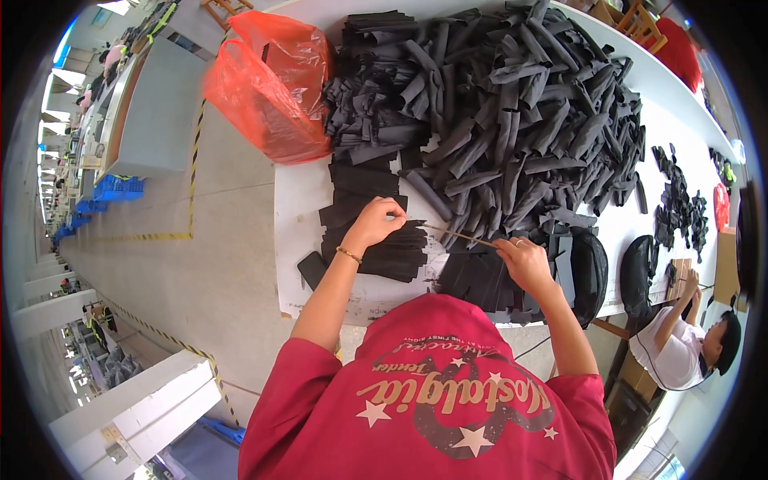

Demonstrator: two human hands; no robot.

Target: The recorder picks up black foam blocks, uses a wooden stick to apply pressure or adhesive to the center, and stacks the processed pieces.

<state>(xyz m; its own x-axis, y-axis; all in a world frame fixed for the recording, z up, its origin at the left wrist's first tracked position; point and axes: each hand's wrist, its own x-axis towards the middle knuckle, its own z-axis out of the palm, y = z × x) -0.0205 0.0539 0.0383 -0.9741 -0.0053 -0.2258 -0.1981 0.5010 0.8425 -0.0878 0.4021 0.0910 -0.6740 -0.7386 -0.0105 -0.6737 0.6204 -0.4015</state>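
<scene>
A thin tan strip (464, 236), maybe a band or cord, stretches between my hands. My left hand (378, 222), a beaded bracelet at its wrist, pinches at its left end. The fingers of my right hand (524, 262), with a ring on one, close on the other end. Beneath my left hand, flat dark fabric pieces (376, 260) lie in overlapping stacks on the white table (292, 208). Below the strip lie more dark flat pieces (472, 280). Past my hands rises a big heap of rolled dark fabric pieces (528, 120).
A red plastic bag (276, 88) stands at the table's far left. A dark phone-like slab (312, 270) lies near the left edge. Black mesh pouches (590, 276) sit to the right. Farther right, a co-worker in white (676, 344) works at the table.
</scene>
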